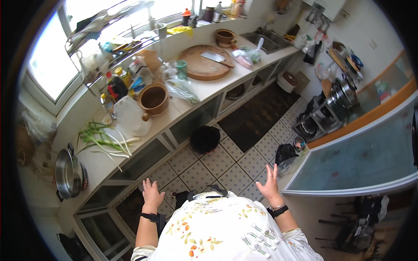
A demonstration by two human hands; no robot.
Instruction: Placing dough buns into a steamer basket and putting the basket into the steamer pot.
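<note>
My left hand [152, 193] is held out over the floor beside the counter front, its fingers spread and nothing in them. On the other side, my right hand [269, 185] is raised near the glass door, open and holding nothing. Nearest to my left hand on the counter [98, 163] lie several green onions [106, 141]. A brown clay pot [153, 99] with a handle stands beyond them. To the left sits a steel pan [66, 174]. Farther along, a cleaver [213, 56] rests on a round wooden chopping board [196, 67].
A black bin [204, 139] stands on the tiled floor near a dark mat [257, 117]. The glass door [357, 152] is at my right, with a pot rack [320, 117] behind it. Bottles [116, 85] and bags crowd the counter by the window; the sink [267, 41] is at the far end.
</note>
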